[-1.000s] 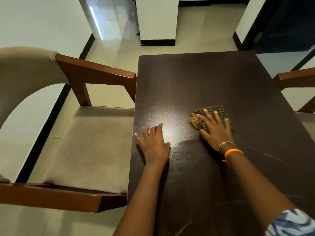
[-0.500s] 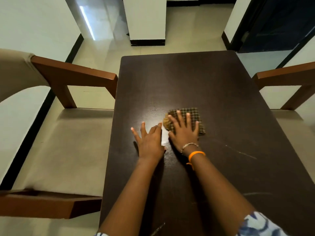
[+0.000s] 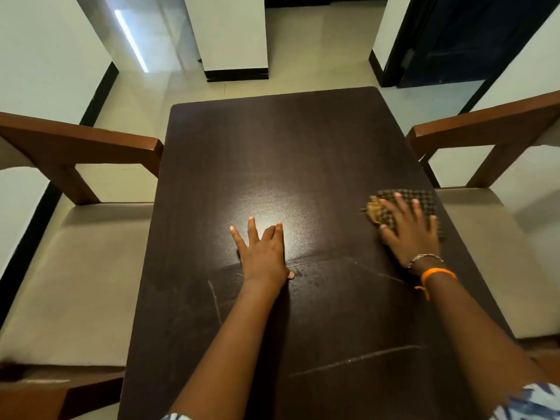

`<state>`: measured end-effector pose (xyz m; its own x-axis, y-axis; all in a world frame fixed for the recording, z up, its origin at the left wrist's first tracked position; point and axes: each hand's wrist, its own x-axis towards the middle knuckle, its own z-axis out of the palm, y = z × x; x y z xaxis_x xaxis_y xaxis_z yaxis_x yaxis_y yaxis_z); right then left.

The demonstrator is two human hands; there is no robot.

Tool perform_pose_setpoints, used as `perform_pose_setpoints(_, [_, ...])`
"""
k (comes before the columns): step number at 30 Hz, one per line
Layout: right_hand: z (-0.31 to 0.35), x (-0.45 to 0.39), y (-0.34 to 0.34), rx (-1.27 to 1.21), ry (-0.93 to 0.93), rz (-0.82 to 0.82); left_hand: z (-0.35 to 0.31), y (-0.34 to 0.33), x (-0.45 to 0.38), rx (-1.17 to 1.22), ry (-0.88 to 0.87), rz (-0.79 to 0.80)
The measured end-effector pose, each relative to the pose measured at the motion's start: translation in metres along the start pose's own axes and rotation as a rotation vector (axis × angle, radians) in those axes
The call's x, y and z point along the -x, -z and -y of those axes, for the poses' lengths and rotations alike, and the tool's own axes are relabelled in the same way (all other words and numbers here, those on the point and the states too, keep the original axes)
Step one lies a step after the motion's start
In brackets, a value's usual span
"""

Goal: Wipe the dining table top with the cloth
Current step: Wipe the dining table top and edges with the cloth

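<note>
A dark brown dining table top (image 3: 272,153) fills the middle of the view. A small checked brown cloth (image 3: 424,200) lies near the table's right edge. My right hand (image 3: 409,231) presses flat on the cloth with fingers spread, covering most of it. My left hand (image 3: 262,253) rests flat on the bare table near the middle, fingers apart, holding nothing. A pale reflection of light sits on the wood just beyond my left fingers. Faint streaks and scratch lines mark the near part of the top.
A wooden armchair with a beige seat (image 3: 75,268) stands against the table's left side, its armrest (image 3: 91,140) close to the table edge. A matching chair (image 3: 491,231) stands on the right. Beyond lie tiled floor, a white pillar (image 3: 233,34) and a dark door (image 3: 472,34).
My right hand has slid the cloth from beside my left hand out to the table's right edge. My left hand has stayed flat in the same spot; the view shifted.
</note>
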<state>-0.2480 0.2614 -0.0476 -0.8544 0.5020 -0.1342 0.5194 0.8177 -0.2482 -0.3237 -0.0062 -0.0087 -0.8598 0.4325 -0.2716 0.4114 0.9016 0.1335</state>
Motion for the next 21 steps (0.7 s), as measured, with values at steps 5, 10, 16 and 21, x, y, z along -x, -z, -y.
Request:
perform_pose_setpoints(5, [-0.011,-0.001,0.001,-0.083,-0.302,-0.090,-0.006,0.003,0.000,-0.047,0.000,0.004])
perform_pose_setpoints(10, [0.076,0.000,-0.021,-0.047,-0.188,-0.054,-0.009,0.004,0.001,-0.059,0.006,0.003])
perform_pose_setpoints(16, [0.156,0.016,-0.051,0.031,0.286,0.063,-0.016,0.006,0.002,-0.115,0.032,0.004])
perform_pose_setpoints(21, [0.090,-0.002,-0.031,0.049,0.328,0.040,-0.033,0.009,-0.002,-0.136,0.011,0.043])
